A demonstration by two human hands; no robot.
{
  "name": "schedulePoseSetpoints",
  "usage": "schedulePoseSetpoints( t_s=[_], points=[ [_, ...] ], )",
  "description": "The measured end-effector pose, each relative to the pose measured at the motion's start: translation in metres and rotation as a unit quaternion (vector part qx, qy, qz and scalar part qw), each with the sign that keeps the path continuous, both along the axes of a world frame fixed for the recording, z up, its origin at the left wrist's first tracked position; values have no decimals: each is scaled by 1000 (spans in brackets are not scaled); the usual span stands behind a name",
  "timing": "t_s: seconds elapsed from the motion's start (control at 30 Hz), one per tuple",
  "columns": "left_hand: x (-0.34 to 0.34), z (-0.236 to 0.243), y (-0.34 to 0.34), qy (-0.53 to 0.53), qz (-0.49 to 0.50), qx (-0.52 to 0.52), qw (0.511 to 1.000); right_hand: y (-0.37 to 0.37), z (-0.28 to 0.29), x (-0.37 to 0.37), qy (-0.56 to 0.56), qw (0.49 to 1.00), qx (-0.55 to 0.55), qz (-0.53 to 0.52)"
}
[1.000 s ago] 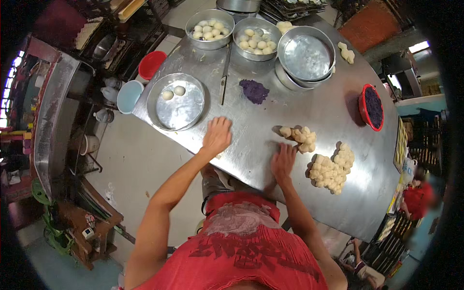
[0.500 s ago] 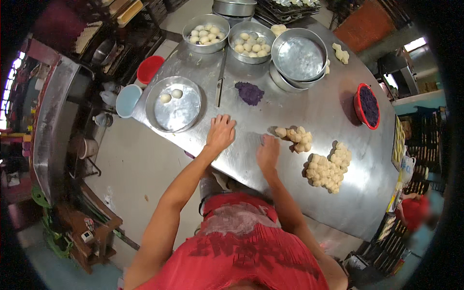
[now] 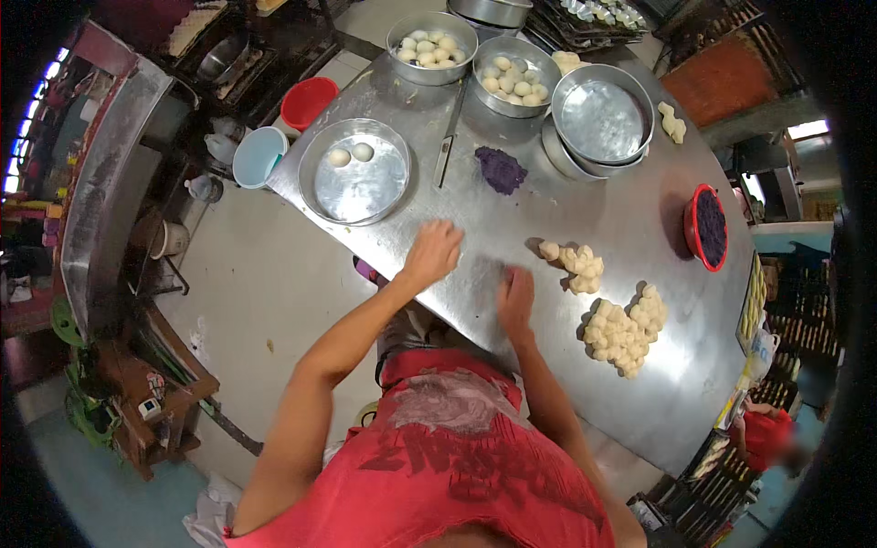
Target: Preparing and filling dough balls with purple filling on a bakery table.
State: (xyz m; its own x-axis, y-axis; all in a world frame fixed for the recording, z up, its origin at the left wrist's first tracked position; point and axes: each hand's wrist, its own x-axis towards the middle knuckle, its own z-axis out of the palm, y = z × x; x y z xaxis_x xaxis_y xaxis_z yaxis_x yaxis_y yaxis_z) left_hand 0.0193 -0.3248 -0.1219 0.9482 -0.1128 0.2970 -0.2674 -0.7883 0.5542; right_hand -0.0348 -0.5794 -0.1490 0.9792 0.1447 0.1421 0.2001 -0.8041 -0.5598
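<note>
My left hand (image 3: 436, 251) rests palm down near the table's front edge, its fingers curled in. To its right, my right hand (image 3: 517, 297) is closed too, knuckles up against the metal top. Whatever lies under either palm is hidden. Just beyond my right hand is a small cluster of pale dough balls (image 3: 581, 267), and a larger cluster of dough balls (image 3: 621, 333) sits farther right. Ahead of my hands lies a mound of purple filling (image 3: 500, 171). Left of it a round metal pan (image 3: 359, 196) holds two dough balls (image 3: 351, 153).
A long-bladed tool (image 3: 444, 160) lies beside the filling. At the back stand a pan of dough balls (image 3: 432, 46), another filled pan (image 3: 512, 78) and stacked pans (image 3: 600, 114). A red bowl of purple filling (image 3: 707, 228) is at right. Another person (image 3: 766, 434) is beyond.
The whole view has shifted, so the table's things appear farther right. My left hand's fingers look more curled than before. Both hands stay low at the tabletop, and the pans' contents look the same.
</note>
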Motion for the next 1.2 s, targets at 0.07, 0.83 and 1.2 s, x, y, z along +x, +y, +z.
schedulePoseSetpoints(
  t_s=[0.07,0.83,1.2],
  points=[
    [-29,-12,30,29,-180,48,982,-22,-3,-13,33,997,-16,69],
    [-36,109,120,208,91,-347,910,140,124,89,365,850,380,8],
    [53,73,216,150,170,50,973,317,82,205,125,951,-150,238]
  ],
)
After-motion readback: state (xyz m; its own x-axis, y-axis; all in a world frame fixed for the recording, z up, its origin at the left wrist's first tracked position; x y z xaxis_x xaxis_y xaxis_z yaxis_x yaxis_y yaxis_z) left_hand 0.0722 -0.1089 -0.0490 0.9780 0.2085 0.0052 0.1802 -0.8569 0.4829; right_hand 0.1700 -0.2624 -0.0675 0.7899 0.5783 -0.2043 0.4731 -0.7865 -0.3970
